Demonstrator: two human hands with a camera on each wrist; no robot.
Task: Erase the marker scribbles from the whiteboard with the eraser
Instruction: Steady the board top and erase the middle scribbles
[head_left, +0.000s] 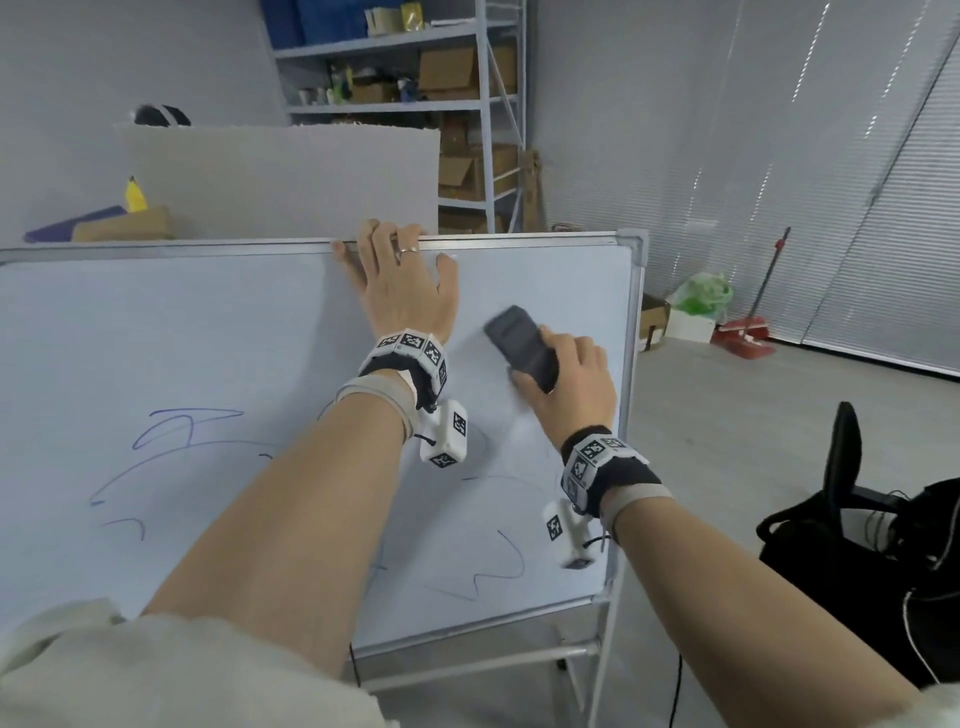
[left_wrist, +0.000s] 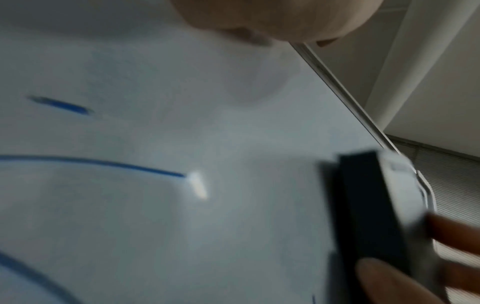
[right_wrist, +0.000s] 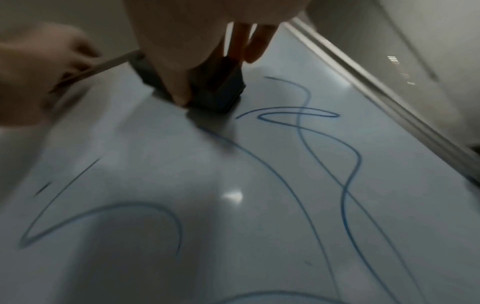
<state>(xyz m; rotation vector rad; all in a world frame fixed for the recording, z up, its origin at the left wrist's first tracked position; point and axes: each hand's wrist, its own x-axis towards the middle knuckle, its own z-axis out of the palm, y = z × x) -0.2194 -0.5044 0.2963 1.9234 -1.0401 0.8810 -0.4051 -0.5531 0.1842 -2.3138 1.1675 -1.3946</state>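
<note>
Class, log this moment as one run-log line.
left hand grips whiteboard top edge | right hand presses eraser on board | blue scribbles remain

Storeroom-like office: metal shelving (head_left: 395, 104) with cardboard boxes (head_left: 449, 70), window blinds (head_left: 779, 156).

Metal shelving (head_left: 483, 104) with cardboard boxes (head_left: 447, 70), red broom (head_left: 748, 332), black bag (head_left: 872, 561)

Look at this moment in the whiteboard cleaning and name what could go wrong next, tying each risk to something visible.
1. The right hand holds the eraser near the upper right of the whiteboard, close to its frame; a wide stroke could knock the frame.
2. The left hand grips the top edge; the eraser could bump it.
3. Blue scribbles lie lower and to the left, so they could be missed.
</note>
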